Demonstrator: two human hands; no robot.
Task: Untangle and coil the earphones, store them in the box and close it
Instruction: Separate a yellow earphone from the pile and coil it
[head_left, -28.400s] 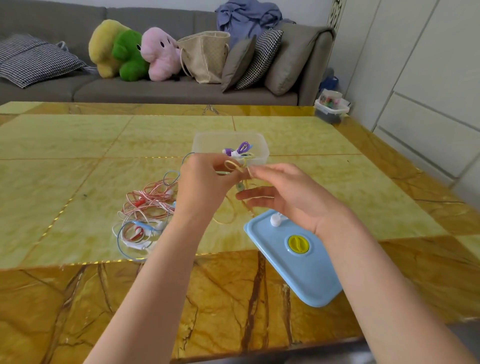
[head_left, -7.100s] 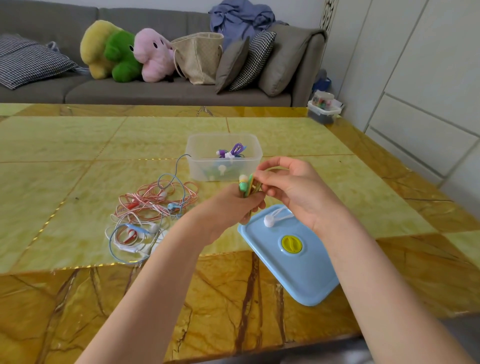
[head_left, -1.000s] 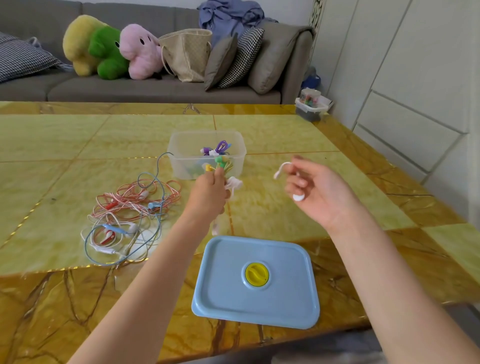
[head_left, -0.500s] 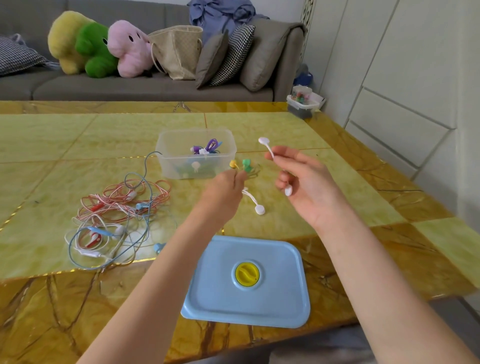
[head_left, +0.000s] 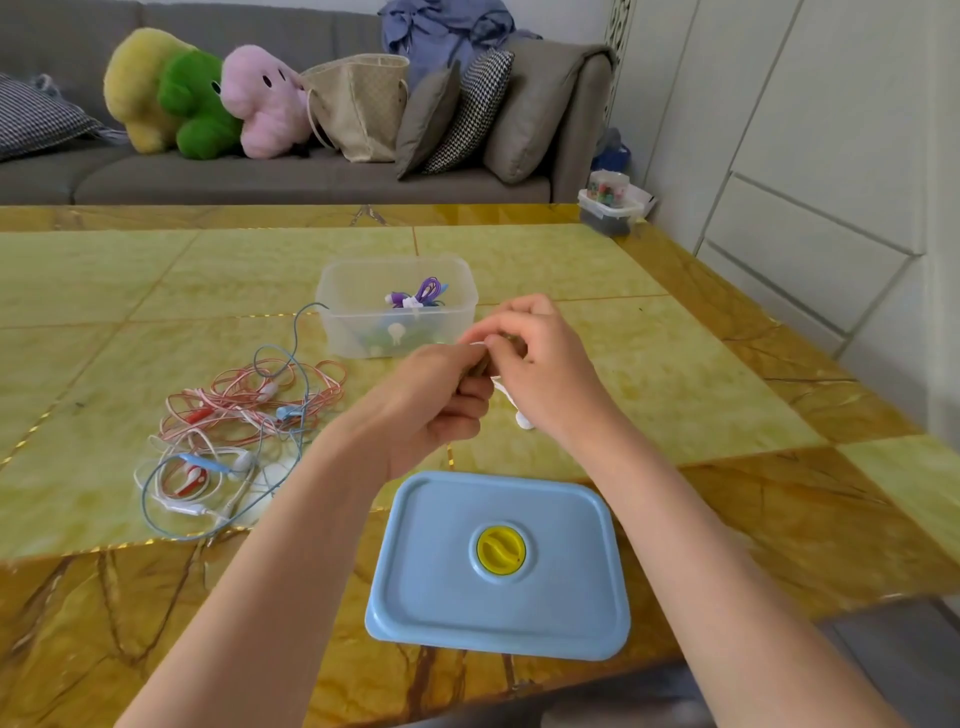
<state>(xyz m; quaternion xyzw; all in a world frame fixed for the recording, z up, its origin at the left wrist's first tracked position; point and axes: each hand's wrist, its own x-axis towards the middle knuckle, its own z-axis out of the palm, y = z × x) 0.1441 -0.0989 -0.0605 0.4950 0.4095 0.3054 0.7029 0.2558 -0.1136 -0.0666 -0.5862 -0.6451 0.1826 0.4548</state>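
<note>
1. While the two hands meet just this side of the box (head_left: 397, 306), the left hand (head_left: 434, 410) has its fingers curled tight around a small bundle of earphone cord, mostly hidden inside the fist.
2. The right hand (head_left: 540, 369) pinches the same earphones (head_left: 522, 418) with its fingertips, right against the left hand. A white earbud hangs down under the right hand.
3. The box sits open just beyond the hands, with a purple coiled set (head_left: 423, 293) already inside.
4. The blue lid (head_left: 498, 566) lies flat on the surface (head_left: 727, 374), close to the person, below both wrists.
5. To the left of the left hand, well apart from it, lies a messy pile of cords (head_left: 239, 431), red, white and blue, waiting to be sorted.
6. The cord looks very light, thin and floppy. It probably will not hold its shape, so a loose coil may spring open.
7. Holding the coil in the middle, where the loops cross, looks best. Pulling on an earbud could hurt the thin wire.
8. The box lid looks stiff and light, easy to lift by its edge.
</note>
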